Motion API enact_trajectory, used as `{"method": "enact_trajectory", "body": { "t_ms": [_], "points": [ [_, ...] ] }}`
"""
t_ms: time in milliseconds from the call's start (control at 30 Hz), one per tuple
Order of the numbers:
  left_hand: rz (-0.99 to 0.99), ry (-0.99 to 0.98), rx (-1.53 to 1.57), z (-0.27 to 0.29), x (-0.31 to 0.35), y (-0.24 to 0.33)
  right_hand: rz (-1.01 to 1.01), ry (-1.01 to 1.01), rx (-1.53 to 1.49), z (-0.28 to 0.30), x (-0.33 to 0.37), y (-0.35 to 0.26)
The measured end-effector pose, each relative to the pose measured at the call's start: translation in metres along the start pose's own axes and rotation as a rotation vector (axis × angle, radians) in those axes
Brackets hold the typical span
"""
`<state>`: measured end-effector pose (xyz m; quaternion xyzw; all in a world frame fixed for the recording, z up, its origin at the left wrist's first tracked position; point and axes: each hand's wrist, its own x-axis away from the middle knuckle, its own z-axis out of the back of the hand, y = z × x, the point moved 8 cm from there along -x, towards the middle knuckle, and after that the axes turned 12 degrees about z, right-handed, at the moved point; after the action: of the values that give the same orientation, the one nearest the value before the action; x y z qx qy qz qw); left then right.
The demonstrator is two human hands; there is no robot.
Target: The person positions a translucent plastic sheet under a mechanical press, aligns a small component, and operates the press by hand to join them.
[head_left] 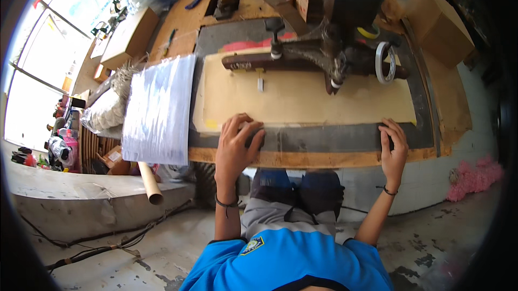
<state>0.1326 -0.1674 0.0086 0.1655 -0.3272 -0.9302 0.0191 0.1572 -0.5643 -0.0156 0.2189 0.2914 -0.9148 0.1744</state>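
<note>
At mid-frame, the curled left hand [236, 142], grip unclear, and open right hand [395, 145] border the paper [307, 106]; keep it flat.

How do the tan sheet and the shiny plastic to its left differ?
The tan sheet looks matte; the shiny plastic is whitish with glaring streaks.
The tan sheet runs widest side to side; the shiny plastic is longer front to back.
A dark bar spans above the tan sheet, not the shiny plastic.
Both look flat and roughly four-sided.
</note>
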Motion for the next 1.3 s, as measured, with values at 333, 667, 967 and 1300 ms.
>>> {"method": "enact_trajectory", "body": {
  "t_ms": [333,667,967,1300],
  "points": [
    [-0.033,0.004,0.05,0.002,0.004,-0.003,0.021,-0.063,0.023,-0.003,0.001,-0.003],
    [-0.015,-0.024,-0.104,-0.001,-0.001,-0.004,0.029,-0.018,-0.003,-0.001,-0.001,-0.008],
    [0.053,-0.077,-0.123,-0.002,0.0,-0.01,0.057,-0.034,-0.008,0.005,0.0,-0.009],
    [0.065,-0.046,-0.088,-0.005,0.004,-0.014,0.136,-0.01,0.002,0.004,0.003,-0.008]
  ]
}}
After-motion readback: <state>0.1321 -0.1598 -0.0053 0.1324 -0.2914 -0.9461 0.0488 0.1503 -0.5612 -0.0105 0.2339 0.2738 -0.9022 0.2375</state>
